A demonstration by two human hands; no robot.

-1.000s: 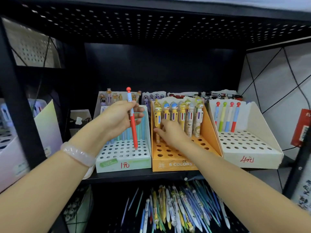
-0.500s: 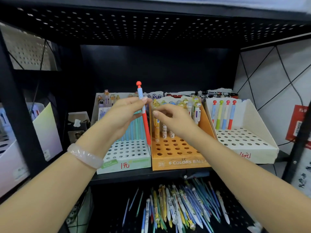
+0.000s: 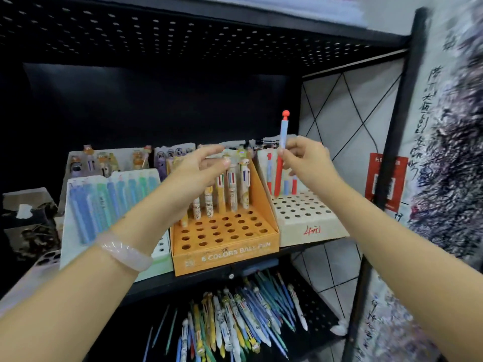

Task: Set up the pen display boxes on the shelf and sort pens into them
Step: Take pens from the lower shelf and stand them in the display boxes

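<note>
While my right hand (image 3: 304,159) pinches the red-and-blue ball-topped plastic pen (image 3: 281,150) mid-barrel, upright above the back of the cream perforated display box (image 3: 308,220) at the shelf's right end, my left hand (image 3: 198,171) hovers with fingers loosely spread, holding nothing. The pen should be light, stiff, slightly slippery (smooth plastic); gripping lower would likely steer its tip better.

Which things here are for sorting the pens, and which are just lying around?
For the job: red and blue pen pinched by the right hand; cream box; orange box; loose pens below.
Just lying about: red tag; bracelet.
</note>
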